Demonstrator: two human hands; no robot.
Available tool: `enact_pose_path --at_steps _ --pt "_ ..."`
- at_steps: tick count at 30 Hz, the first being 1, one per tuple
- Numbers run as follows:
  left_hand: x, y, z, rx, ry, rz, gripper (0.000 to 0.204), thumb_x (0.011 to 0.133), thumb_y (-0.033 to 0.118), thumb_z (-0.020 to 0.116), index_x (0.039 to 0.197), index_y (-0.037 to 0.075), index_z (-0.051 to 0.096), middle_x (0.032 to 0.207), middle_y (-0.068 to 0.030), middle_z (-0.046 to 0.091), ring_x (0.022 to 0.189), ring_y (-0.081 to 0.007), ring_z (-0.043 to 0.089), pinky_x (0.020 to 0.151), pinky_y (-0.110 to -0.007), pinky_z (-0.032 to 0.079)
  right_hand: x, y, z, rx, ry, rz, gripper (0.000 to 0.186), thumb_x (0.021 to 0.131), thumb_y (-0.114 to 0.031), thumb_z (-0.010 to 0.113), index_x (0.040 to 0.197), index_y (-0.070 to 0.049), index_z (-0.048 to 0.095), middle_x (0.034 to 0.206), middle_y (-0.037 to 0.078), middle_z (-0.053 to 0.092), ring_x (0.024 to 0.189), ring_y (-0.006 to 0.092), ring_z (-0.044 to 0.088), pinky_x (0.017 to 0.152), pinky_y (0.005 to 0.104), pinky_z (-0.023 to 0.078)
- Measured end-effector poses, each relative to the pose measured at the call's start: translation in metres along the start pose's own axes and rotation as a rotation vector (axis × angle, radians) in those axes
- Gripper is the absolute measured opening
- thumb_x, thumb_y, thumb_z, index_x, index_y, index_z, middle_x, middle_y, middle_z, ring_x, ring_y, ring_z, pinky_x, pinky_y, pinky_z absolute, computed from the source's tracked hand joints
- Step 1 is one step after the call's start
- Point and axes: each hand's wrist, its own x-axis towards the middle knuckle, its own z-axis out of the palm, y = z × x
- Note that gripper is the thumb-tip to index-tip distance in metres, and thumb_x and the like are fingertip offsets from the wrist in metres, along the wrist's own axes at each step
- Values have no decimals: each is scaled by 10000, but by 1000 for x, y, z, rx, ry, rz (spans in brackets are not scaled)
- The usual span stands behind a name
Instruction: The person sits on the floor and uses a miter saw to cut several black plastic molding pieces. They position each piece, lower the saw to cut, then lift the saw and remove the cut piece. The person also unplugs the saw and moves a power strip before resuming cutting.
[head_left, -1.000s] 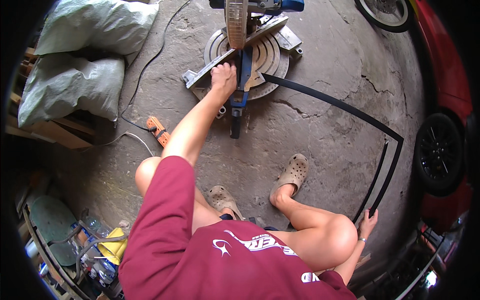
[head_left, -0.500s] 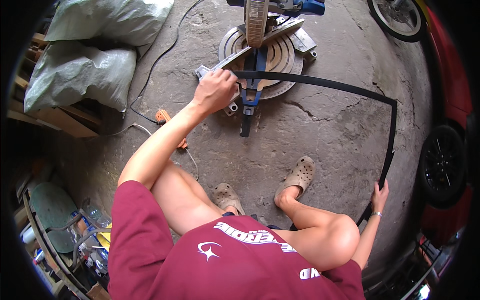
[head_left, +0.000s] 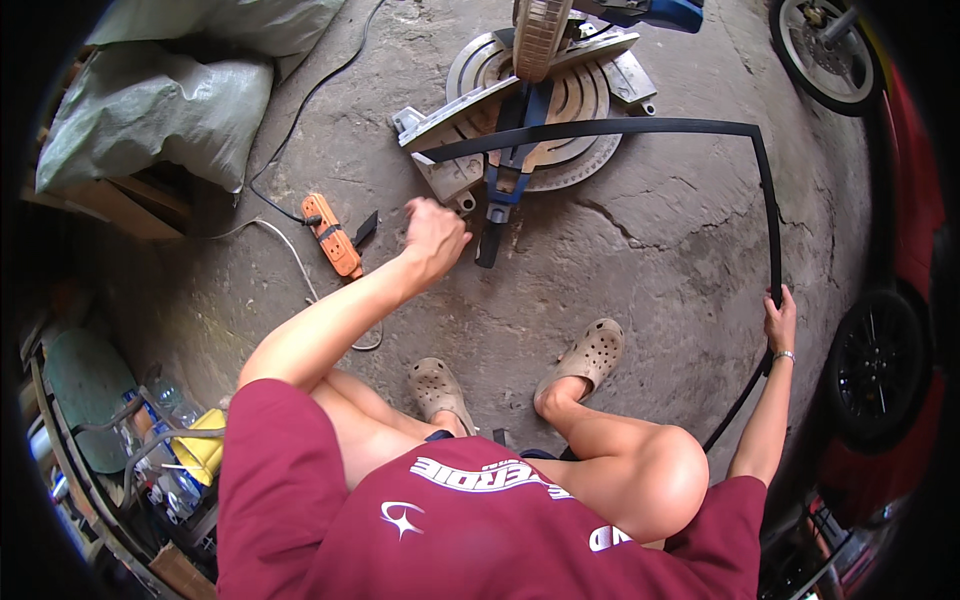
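A long black strip frame (head_left: pixel 600 128) with angled corners lies partly across the table of a miter saw (head_left: pixel 583 105). Its far left end shows a pale edge and rests near the saw's fence. At the right, my right hand (head_left: pixel 780 318) is closed around the frame's side, which runs on down past my wrist. My left hand (head_left: pixel 436 236) is off the frame, just left of the saw's handle (head_left: pixel 490 244). Its fingers are loosely apart and slightly blurred, with nothing seen in them. A short black piece (head_left: pixel 367 228) shows between that hand and an orange power strip (head_left: pixel 332 236).
White sacks (head_left: pixel 165 115) sit on wooden boards at the upper left. Cords cross the concrete floor near the power strip. A red vehicle with a black wheel (head_left: pixel 876 370) stands at the right, and another wheel (head_left: pixel 826 55) is above. A rack of bottles (head_left: pixel 165 450) is at lower left.
My left hand has let go of the frame's end and drawn back toward me. My right hand has risen with the frame's side. The short black piece now shows beside the power strip.
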Motion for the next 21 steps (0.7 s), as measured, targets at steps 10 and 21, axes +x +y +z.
enact_pose_path --at_steps 10,21 --pt "13 -79 -28 -301 796 96 306 780 201 759 1024 78 621 1060 -86 584 1025 -264 567 860 -386 441 103 -28 31 -72 -106 -26 167 871 -117 592 1031 -70 601 677 -74 450 511 37 382 465 233 288" --pt "-5 5 -94 -762 827 286 453 867 316 705 1187 18 588 1191 -167 591 1092 -344 583 945 -426 462 42 -61 -9 -115 -184 -94 265 816 -21 580 1079 -31 610 850 -47 533 721 45 482 637 210 394"
